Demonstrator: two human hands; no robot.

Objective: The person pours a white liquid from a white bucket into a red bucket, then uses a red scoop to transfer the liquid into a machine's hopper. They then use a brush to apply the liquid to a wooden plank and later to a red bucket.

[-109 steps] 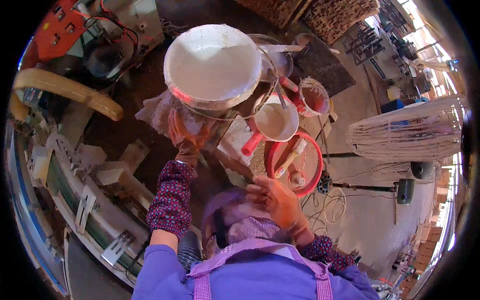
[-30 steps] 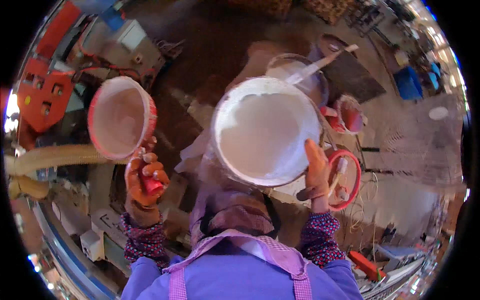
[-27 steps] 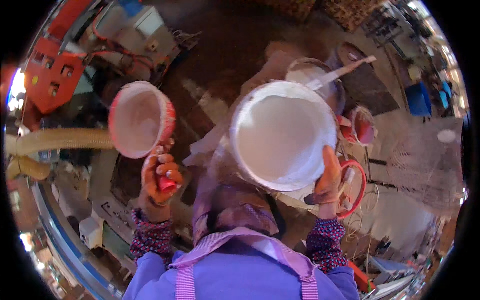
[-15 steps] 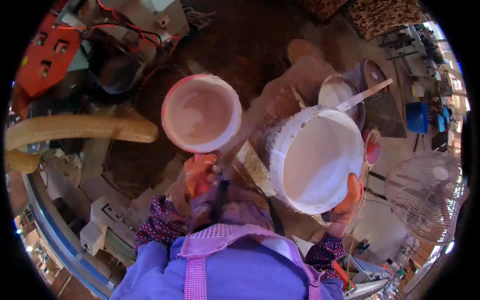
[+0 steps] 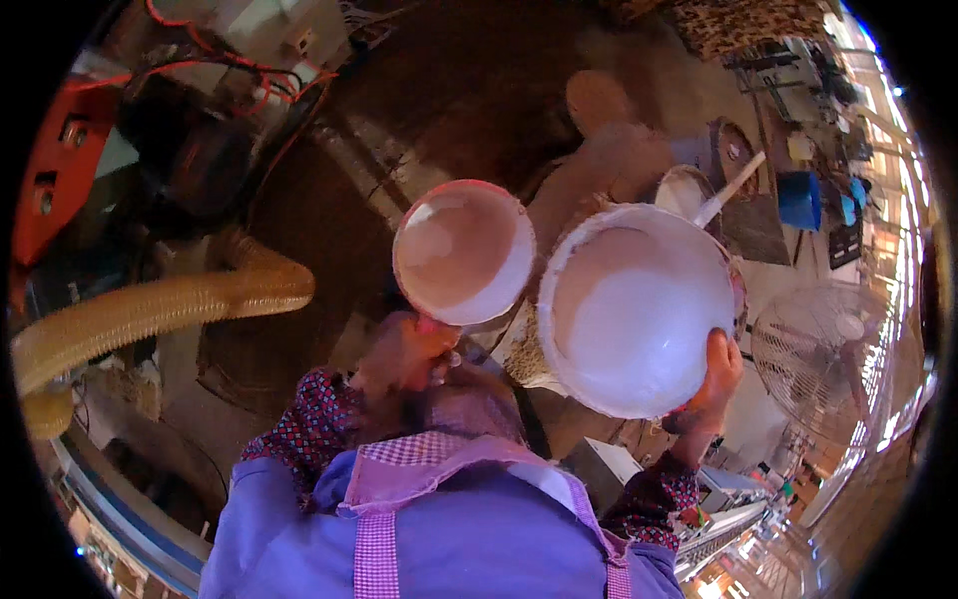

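My left hand (image 5: 414, 349) is closed at the near edge of a round, red-rimmed dipper (image 5: 467, 250), whose inside is coated whitish; the exact grip is partly hidden. To its right, my right hand (image 5: 720, 367) grips the near right rim of a larger white-coated bucket (image 5: 639, 319), which is tilted with its mouth facing me. Pale material covers the bucket's inner wall. The two vessels are side by side, their rims close together. Orange shows on the fingers of both hands.
A pale stick (image 5: 733, 188) lies across a smaller whitish container (image 5: 684, 193) behind the bucket. On the right stands a caged fan (image 5: 813, 344). A ribbed yellow hose (image 5: 170, 304) reaches in from the left, below orange machinery (image 5: 65, 190). Farther right is a blue bucket (image 5: 798, 200).
The dipper has moved right, closer to the bucket, and tipped. The bucket's mouth has turned more toward me. Both hands keep their holds, and the view has shifted somewhat.
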